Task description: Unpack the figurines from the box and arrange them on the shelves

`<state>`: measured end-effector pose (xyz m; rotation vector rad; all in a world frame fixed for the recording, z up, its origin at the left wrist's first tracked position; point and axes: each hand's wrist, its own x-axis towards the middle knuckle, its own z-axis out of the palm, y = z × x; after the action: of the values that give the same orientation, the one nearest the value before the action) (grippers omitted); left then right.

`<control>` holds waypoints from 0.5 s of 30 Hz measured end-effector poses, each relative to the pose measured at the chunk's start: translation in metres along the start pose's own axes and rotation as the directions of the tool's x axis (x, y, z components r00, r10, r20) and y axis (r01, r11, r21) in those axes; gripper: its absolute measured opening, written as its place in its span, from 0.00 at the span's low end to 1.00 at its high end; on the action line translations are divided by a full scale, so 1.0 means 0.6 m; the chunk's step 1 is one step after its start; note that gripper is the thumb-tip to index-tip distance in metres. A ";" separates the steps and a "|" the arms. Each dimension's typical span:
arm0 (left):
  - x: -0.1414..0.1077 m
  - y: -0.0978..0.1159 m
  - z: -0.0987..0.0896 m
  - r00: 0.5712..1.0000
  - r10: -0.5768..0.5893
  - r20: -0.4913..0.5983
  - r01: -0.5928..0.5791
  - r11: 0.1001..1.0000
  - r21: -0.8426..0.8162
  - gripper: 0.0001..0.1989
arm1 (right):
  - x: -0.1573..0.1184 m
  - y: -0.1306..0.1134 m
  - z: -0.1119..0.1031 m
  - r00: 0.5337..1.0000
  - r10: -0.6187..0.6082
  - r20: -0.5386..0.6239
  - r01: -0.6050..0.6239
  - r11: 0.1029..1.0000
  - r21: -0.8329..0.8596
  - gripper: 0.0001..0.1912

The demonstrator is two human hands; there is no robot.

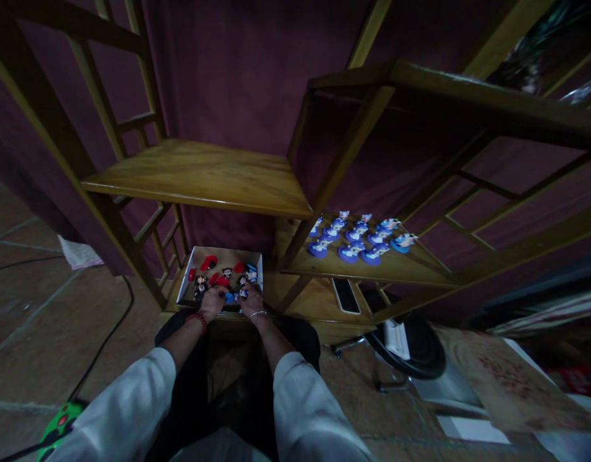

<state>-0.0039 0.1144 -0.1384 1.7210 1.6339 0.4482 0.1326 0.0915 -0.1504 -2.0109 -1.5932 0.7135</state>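
My left hand [212, 303] and my right hand [251, 300] meet over the near edge of a shallow white-rimmed box [259, 264]. The fingers of my left hand are closed at a small blue base [230, 298]. Right beside it, my right hand pinches a small blue-and-white figurine [242, 294]. Whether base and figurine are joined cannot be made out. Inside the box lie several loose red bases [209, 262] and dark-haired figurines [200, 282], along with another blue figurine [251, 273].
Several blue-purple figurines [353, 249] stand in rows on the wooden shelf [411, 268] at right. Below them lies a phone [346, 296]. A higher shelf board [199, 170] overhangs the box. A black round stool [415, 346] stands on the floor at right, a green device [59, 423] at lower left.
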 end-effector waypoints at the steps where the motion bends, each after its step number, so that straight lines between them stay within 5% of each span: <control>1: -0.001 -0.001 0.001 1.000 0.010 0.001 -0.010 1.000 -0.014 0.14 | 0.000 0.000 -0.001 1.000 0.005 0.001 -0.005 1.000 0.003 0.11; 15: -0.012 0.018 0.007 0.997 -0.039 0.066 0.047 0.991 -0.124 0.12 | -0.003 -0.001 -0.010 1.000 -0.001 0.002 0.001 0.999 0.049 0.13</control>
<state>0.0058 0.1072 -0.1324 1.5886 1.5611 0.4616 0.1356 0.0896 -0.1450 -1.9749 -1.5625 0.7473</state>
